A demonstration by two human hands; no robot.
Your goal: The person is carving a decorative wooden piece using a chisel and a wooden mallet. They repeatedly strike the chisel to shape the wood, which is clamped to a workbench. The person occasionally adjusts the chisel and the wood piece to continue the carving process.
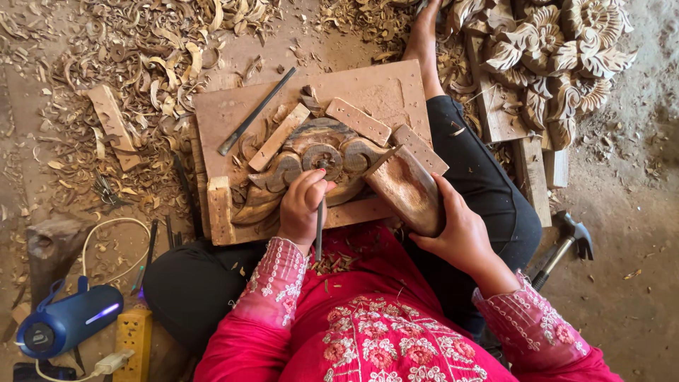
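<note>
A yellow block-shaped power strip (133,332) lay at the lower left on the floor, beside a blue cylindrical speaker (67,322) with a white cable; no label on either could be read.

The left hand (303,206) was clenched round a thin metal chisel (320,225), knuckles up, its tip set against the round scroll at the middle of the carved wooden piece (311,166). That carving lay on a flat wooden board (368,88) resting across the person's lap, hemmed in by short wooden strips (359,120) around its upper edge. The wrist was bent down from a pink embroidered sleeve (272,279).

The right hand (456,230) was wrapped round the near end of a thick wooden mallet (407,185), whose block head tilted up toward the carving's right side, just beside it.

A second long chisel (254,112) lay diagonally on the board's upper left. Wood shavings (148,64) covered the floor to the left. Finished floral carvings (559,49) were stacked at the upper right, and a claw hammer (566,244) lay on the floor at right.
</note>
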